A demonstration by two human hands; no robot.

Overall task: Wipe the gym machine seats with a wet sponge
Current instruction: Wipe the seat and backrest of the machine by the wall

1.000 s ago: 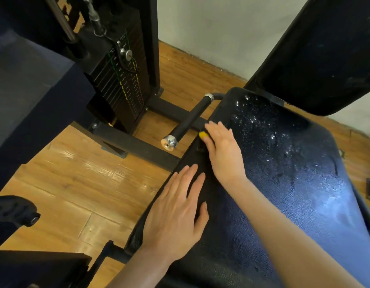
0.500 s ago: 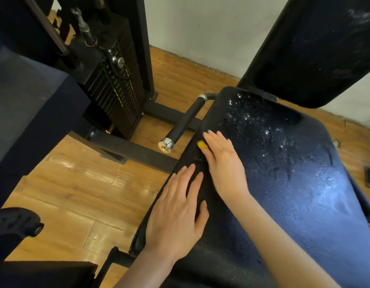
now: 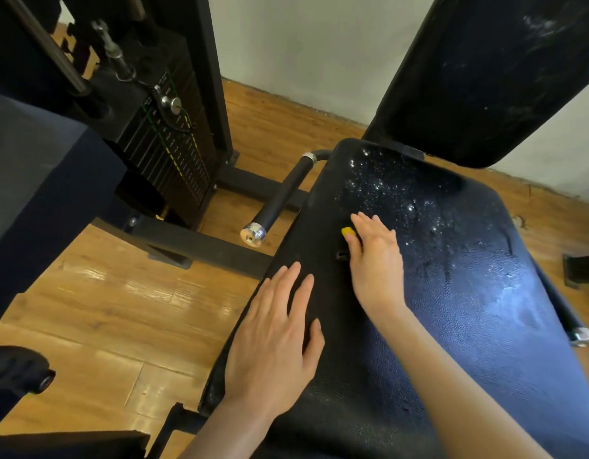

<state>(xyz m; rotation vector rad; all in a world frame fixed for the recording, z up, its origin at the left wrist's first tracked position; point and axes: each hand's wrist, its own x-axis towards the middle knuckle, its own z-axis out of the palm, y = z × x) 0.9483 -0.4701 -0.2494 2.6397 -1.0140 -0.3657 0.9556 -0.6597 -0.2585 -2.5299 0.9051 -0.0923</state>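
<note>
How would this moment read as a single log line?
right hand: presses sponge on wet seat | left hand: flat on seat

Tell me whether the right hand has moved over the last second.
Yes. The right hand, pressing the yellow sponge, slid rightward across the seat, away from the handle's metal end cap.

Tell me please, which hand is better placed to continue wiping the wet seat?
The right hand: it presses flat on the yellow sponge beside the foamy patch of the seat. The left hand only rests flat near the seat's edge, with no sponge.
</note>
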